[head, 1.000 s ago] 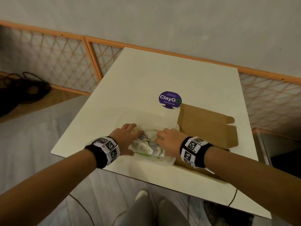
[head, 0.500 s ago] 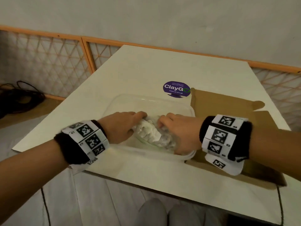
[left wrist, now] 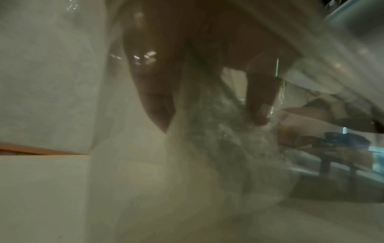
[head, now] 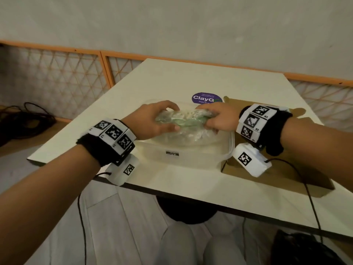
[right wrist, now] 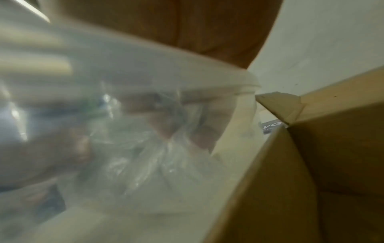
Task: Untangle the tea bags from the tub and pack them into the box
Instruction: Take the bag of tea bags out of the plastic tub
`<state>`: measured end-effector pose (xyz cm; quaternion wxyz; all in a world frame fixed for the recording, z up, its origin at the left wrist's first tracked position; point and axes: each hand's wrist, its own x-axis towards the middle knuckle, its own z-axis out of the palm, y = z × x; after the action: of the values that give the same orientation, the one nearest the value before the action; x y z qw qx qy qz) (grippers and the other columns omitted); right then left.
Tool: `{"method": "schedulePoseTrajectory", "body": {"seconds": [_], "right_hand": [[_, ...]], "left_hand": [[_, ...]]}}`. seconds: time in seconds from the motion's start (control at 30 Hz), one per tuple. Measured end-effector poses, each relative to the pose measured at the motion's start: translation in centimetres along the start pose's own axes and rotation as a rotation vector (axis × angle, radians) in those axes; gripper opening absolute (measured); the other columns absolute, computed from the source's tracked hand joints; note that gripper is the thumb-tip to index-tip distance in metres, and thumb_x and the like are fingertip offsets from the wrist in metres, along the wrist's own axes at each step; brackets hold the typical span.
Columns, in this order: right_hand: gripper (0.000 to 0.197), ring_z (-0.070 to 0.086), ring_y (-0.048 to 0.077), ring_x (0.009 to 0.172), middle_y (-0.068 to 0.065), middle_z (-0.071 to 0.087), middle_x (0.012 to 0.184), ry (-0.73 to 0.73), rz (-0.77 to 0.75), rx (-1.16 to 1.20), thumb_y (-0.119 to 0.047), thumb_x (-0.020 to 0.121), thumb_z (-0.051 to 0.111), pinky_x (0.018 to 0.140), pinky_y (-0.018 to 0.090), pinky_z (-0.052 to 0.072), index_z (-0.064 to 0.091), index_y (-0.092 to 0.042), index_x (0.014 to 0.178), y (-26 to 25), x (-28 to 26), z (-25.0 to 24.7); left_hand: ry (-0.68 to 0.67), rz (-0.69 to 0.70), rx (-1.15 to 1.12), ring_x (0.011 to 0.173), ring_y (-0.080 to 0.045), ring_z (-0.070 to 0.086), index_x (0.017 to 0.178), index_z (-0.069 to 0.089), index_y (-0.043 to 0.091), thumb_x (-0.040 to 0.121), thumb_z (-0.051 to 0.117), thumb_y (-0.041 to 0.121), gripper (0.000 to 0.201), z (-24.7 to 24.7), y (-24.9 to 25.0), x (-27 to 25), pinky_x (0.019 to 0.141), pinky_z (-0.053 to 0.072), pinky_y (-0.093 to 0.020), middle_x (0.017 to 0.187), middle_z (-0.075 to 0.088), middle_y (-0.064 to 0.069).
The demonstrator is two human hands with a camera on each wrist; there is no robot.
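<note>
While a plain pale wall (head: 172, 25) fills the background, a cream rectangular table (head: 181, 186) stands in front of it on a dark round base (head: 186, 213), with orange-framed lattice panels (head: 57, 77) running behind it along the foot of the wall. A tangle of dark cables (head: 24, 121) lies on the floor to the left. A round purple sticker (head: 205, 97) sits on the tabletop just beyond the clear plastic tub (head: 181, 155), and the open brown cardboard box (head: 277, 169) lies just beside the tub on its right.

Both hands reach in over the tub's rim. The clump of tea bags (head: 181, 120), pale with a green patch and some clear wrapping, is held between them above the tub's floor. The left hand (head: 152, 121) grips the clump's left end, fingers curled over the top and thumb underneath. The right hand (head: 219, 117) pinches the right end, fingers bent down onto it.

From the left wrist view, blurred through the tub wall, the fingers (left wrist: 155, 102) point down into the tangled bags (left wrist: 218, 139). The right wrist view is also hazy; fingertips (right wrist: 166, 125) close on crinkled wrapping behind the tub wall, beside the box's flap (right wrist: 290, 148). Black wristbands (head: 107, 146) with white coded tags wrap both wrists.
</note>
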<state>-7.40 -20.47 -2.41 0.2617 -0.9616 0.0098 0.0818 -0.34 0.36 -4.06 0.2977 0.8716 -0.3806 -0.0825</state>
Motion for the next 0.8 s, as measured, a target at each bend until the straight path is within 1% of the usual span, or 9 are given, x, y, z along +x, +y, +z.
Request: {"method": "schedulePoseTrajectory", "body": {"seconds": [0.07, 0.1, 0.2, 0.27, 0.37, 0.43, 0.53, 0.67, 0.8], "right_hand": [[0.042, 0.062, 0.007, 0.080, 0.005, 0.062, 0.103, 0.136, 0.042, -0.057, -0.017, 0.087, 0.057, 0.090, 0.038, 0.048, 0.047, -0.020, 0.127, 0.4, 0.1, -0.4], [0.042, 0.060, 0.015, 0.091, 0.004, 0.060, 0.105, 0.255, 0.070, -0.066, -0.023, 0.085, 0.061, 0.089, 0.034, 0.045, 0.046, -0.021, 0.124, 0.5, -0.1, -0.8], [0.030, 0.058, 0.015, 0.079, 0.000, 0.061, 0.087, 0.502, 0.059, 0.005, -0.037, 0.083, 0.064, 0.066, 0.024, 0.043, 0.053, -0.017, 0.103, -0.2, -2.0, -1.9], [0.037, 0.063, 0.014, 0.069, -0.001, 0.065, 0.076, 0.371, 0.089, 0.072, -0.051, 0.084, 0.056, 0.066, 0.026, 0.050, 0.058, -0.014, 0.094, -1.2, -3.2, -1.8], [0.060, 0.069, 0.022, 0.074, 0.009, 0.067, 0.084, 0.158, 0.193, 0.467, -0.062, 0.084, 0.046, 0.070, 0.033, 0.058, 0.057, -0.008, 0.107, -2.4, -4.1, 0.0], [0.060, 0.068, 0.020, 0.075, 0.011, 0.065, 0.089, 0.199, 0.204, 0.611, -0.061, 0.084, 0.048, 0.068, 0.032, 0.058, 0.058, -0.007, 0.108, -2.6, -4.2, 0.9], [0.032, 0.066, 0.017, 0.073, 0.005, 0.064, 0.083, 0.364, 0.187, 0.712, -0.044, 0.087, 0.057, 0.073, 0.032, 0.058, 0.056, -0.013, 0.092, -2.0, -4.9, 1.8], [0.020, 0.067, 0.018, 0.084, 0.008, 0.068, 0.095, 0.497, 0.167, 0.847, -0.023, 0.092, 0.052, 0.072, 0.031, 0.058, 0.058, -0.012, 0.108, -1.4, -6.5, 2.0], [0.030, 0.066, 0.016, 0.089, 0.003, 0.069, 0.101, 0.596, 0.068, 0.960, -0.038, 0.094, 0.047, 0.062, 0.027, 0.055, 0.062, -0.017, 0.109, -2.0, -9.1, 0.1]], "left_hand": [[0.068, -0.034, 0.092, 0.093, -0.018, 0.055, 0.118, 0.059, 0.023, 0.089, 0.059, 0.044, 0.036, -0.2, 0.0, 0.5, 0.073, 0.037, -0.023, 0.100, 0.061, 0.001], [0.107, -0.072, 0.120, 0.090, -0.020, 0.055, 0.116, 0.060, 0.019, 0.092, 0.055, 0.044, 0.035, -0.3, 0.1, 0.7, 0.074, 0.037, -0.024, 0.099, 0.062, -0.002], [0.208, -0.149, 0.172, 0.089, -0.028, 0.057, 0.105, 0.062, 0.011, 0.097, 0.047, 0.041, 0.035, -0.2, 0.5, 0.9, 0.072, 0.037, -0.028, 0.093, 0.064, -0.009], [0.252, -0.137, 0.151, 0.084, -0.029, 0.058, 0.097, 0.060, 0.010, 0.098, 0.045, 0.038, 0.032, 0.3, 1.4, 0.8, 0.066, 0.035, -0.029, 0.084, 0.061, -0.007], [0.276, -0.062, 0.061, 0.076, -0.021, 0.056, 0.100, 0.059, 0.014, 0.097, 0.047, 0.034, 0.023, 1.7, 3.8, 0.1, 0.060, 0.036, -0.028, 0.086, 0.065, -0.004], [0.285, -0.011, 0.006, 0.077, -0.017, 0.055, 0.109, 0.059, 0.015, 0.095, 0.050, 0.032, 0.024, 2.5, 5.2, -0.5, 0.060, 0.036, -0.026, 0.092, 0.065, -0.002], [0.294, 0.060, -0.105, 0.086, -0.012, 0.054, 0.113, 0.059, 0.019, 0.092, 0.055, 0.035, 0.027, 3.5, 6.8, -1.5, 0.067, 0.041, -0.016, 0.101, 0.061, 0.003], [0.323, 0.137, -0.330, 0.102, -0.008, 0.054, 0.116, 0.058, 0.024, 0.082, 0.062, 0.046, 0.041, 4.8, 8.3, -2.1, 0.089, 0.047, -0.022, 0.113, 0.053, 0.000], [0.401, 0.268, -0.464, 0.104, -0.003, 0.053, 0.116, 0.060, 0.027, 0.089, 0.062, 0.033, 0.028, 5.3, 10.7, -2.4, 0.092, 0.040, -0.008, 0.113, 0.044, 0.003]]}}
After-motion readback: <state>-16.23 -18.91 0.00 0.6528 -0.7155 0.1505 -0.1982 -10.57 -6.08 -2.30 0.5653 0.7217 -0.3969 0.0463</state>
